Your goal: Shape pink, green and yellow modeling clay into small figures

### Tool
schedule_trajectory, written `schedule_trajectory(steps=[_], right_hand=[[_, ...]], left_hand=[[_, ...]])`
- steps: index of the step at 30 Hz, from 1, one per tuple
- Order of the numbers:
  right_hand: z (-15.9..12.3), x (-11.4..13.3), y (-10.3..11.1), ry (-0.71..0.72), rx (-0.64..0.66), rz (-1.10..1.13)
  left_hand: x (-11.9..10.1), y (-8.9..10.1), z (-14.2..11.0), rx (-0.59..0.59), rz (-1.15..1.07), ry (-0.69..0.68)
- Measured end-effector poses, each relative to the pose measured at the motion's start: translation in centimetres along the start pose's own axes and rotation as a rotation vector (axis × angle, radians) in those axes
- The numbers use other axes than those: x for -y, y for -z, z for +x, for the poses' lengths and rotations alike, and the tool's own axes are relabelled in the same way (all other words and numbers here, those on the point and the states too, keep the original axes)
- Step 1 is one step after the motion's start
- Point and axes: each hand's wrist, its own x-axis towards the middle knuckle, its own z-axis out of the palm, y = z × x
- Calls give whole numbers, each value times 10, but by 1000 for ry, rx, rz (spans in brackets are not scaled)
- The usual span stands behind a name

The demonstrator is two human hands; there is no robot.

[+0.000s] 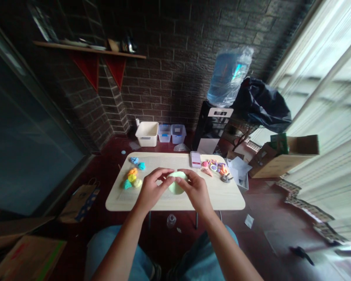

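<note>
A flattened round piece of pale green modelling clay [177, 188] is held up over the near middle of the table. My left hand [154, 187] pinches its left side between thumb and fingers. On the other side my right hand [196, 188] grips it the same way, with both thumbs close together on the near face. Left of my hands lie several coloured clay lumps: blue [133, 160], turquoise [141, 166], orange [132, 171], yellow [131, 177], pale yellow [137, 183] and green [127, 184].
The small table [222, 193] has rounded corners. At its far right sit a card-like box [195, 160] and several small clay figures [213, 167]. Beyond stand a cream bin [147, 134], clear boxes [178, 134] and a water dispenser [209, 128]. A cardboard box [283, 160] is at right.
</note>
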Motion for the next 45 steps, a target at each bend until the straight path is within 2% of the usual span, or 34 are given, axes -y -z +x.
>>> schedule_trajectory(steps=[5, 8, 11, 13, 16, 20, 25, 27, 31, 36, 41, 45], right_hand=[[0, 14, 5, 160, 45, -217], [-2, 22, 3, 305, 19, -375], [-5, 24, 2, 405, -7, -438], [-6, 22, 1, 415, -6, -432], [-5, 16, 2, 312, 28, -341], [-4, 12, 4, 181, 115, -278], [-5, 16, 4, 207, 90, -404], [-6, 17, 2, 222, 73, -431], [-6, 18, 1, 232, 57, -442], [-6, 22, 7, 183, 128, -354], [-6, 32, 9, 275, 180, -484], [-6, 33, 6, 363, 150, -559]], left_hand=[[-12, 6, 4, 51, 96, -67], [-18, 5, 5, 3, 168, -147], [-22, 5, 4, -37, 229, -225], [-23, 6, 2, -35, 252, -254], [-23, 7, 0, -62, 264, -271], [-21, 9, -4, -104, 190, -176], [-18, 9, -6, 46, 7, 87], [-17, 8, -6, 74, -44, 142], [-15, 5, -7, 77, -80, 119], [-16, 6, -8, 63, -79, 117], [-21, 8, -8, 106, -54, 114], [-23, 8, -9, 108, -25, 105]])
